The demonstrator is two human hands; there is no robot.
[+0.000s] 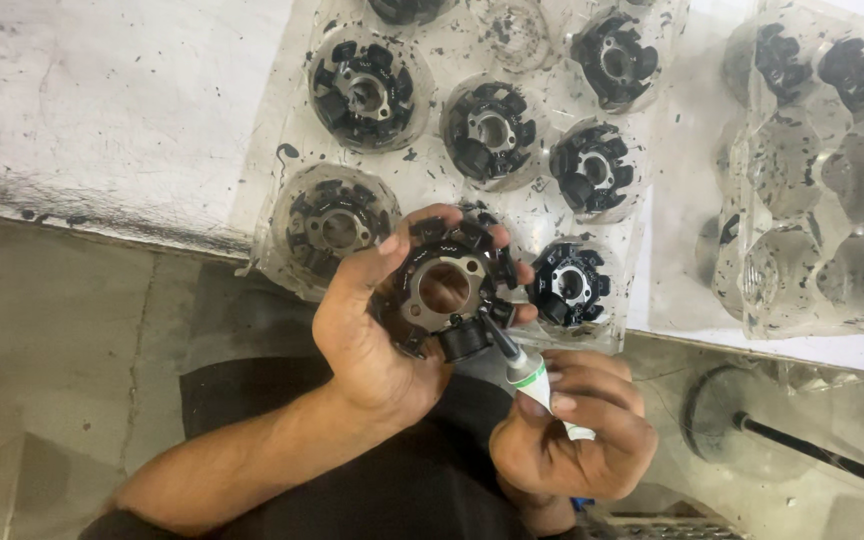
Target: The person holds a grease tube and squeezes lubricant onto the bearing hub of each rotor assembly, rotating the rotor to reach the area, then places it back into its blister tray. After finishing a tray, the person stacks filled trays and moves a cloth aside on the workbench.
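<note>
Two bare hands working close together above a dark lap, seen from overhead. Left hand [377, 335] curling around a round black stator ring [444, 290], thumb and fingertips clamped on its toothed rim, holding it tilted toward the camera, just in front of the near edge of the tray. Ring showing a dull grey metal centre plate with a large round hole, dark wound poles circling it, and a chunky black block at its lower edge. Right hand [572, 435] closing in a fist around a small white tube with a green band [537, 382], its narrow dark nozzle touching the ring beside that block. Lying beyond the hands, a clear plastic tray [282, 150], moulded with round cups, smeared and speckled with black marks, resting on a scuffed white table [102, 100]. Sitting in its cups, six similar black rings in full view, a seventh cut off at the top edge. Standing to the right, a second clear tray [802, 200] carrying more dark parts, partly cropped, count unclear.
</note>
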